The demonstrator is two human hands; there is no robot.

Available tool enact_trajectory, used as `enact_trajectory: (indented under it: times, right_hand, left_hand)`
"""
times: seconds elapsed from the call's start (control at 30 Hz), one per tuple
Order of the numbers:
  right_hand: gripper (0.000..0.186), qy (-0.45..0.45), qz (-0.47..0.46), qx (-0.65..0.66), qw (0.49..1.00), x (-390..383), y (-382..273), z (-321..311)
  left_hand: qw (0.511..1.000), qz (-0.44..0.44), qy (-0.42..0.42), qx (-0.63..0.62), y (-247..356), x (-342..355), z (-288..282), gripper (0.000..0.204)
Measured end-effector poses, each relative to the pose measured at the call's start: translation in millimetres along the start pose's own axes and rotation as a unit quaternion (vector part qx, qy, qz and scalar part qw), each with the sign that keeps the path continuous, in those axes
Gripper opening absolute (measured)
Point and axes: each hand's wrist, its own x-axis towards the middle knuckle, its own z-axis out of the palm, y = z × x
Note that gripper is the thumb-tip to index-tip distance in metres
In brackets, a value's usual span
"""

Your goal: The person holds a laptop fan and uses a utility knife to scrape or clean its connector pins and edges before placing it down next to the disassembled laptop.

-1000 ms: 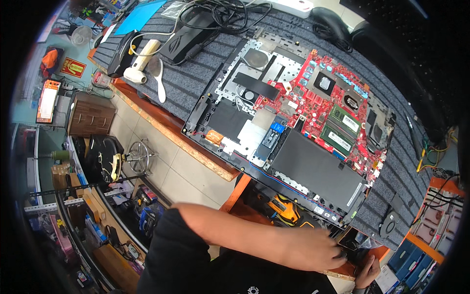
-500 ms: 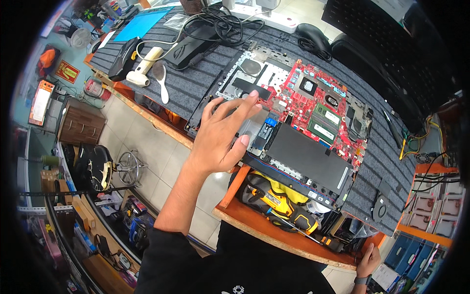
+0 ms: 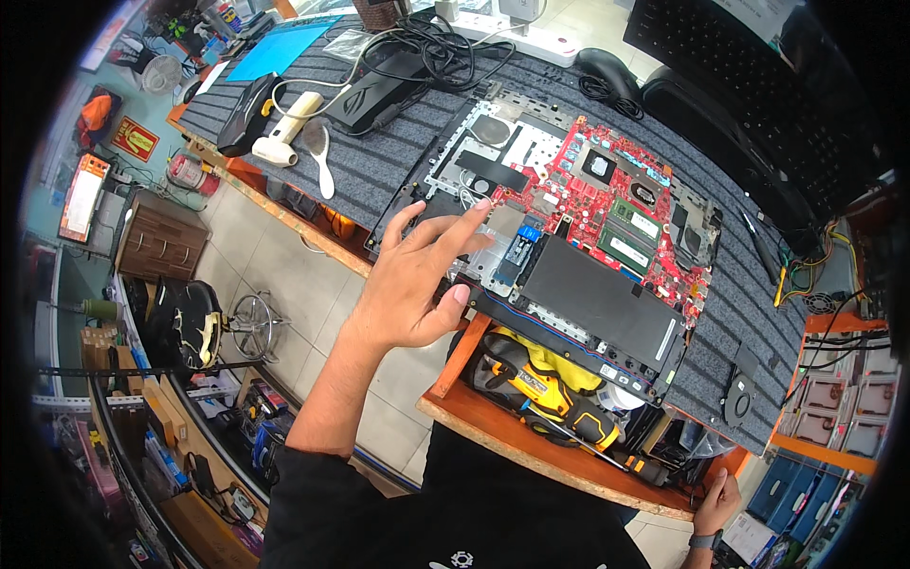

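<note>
- Two hands: the left hand (image 3: 403, 284) has its fingers spread, palm down, above the near left corner of a laptop chassis (image 3: 597, 299); whether the fingertips touch it I cannot tell.
- The right hand (image 3: 718, 503), a dark watch at its wrist, is at the right end of one open drawer (image 3: 531, 446); how firmly its fingers close there I cannot tell.
- The laptop chassis lies on the desk with its insides bare: one red circuit board (image 3: 573, 190), two green memory modules (image 3: 623, 249) side by side, one flat black battery.
- In the drawer, one yellow-and-black tool (image 3: 559, 394).
- On the desk (image 3: 365, 185), which has a grey, dark-striped, fabric-like cover: one loose black fan (image 3: 737, 406) right of the chassis; leftward, one white-handled brush (image 3: 325, 175), one cream gun-shaped device (image 3: 287, 128), one black power brick (image 3: 379, 100), one smooth blue sheet (image 3: 282, 49).
- Beyond the desk's left edge: pale square floor tiles (image 3: 313, 313), one black stool (image 3: 190, 308) with a metal ring at its base, one brown wood-grained cabinet (image 3: 163, 235).
</note>
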Motion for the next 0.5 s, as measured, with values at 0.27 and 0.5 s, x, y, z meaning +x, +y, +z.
enact_trajectory:
  times: [0.27,0.5]
  right_hand:
    - [0.051,-0.003,0.008,0.009,1.0,-1,-5,-1]
    - [0.052,0.005,0.01,0.01,1.0,-2,3,1]
  left_hand:
    - [0.992,-0.079,0.088,-0.05,-58,44,-7,0.061]
    - [0.992,-0.063,-0.065,-0.092,-82,91,-22,0.057]
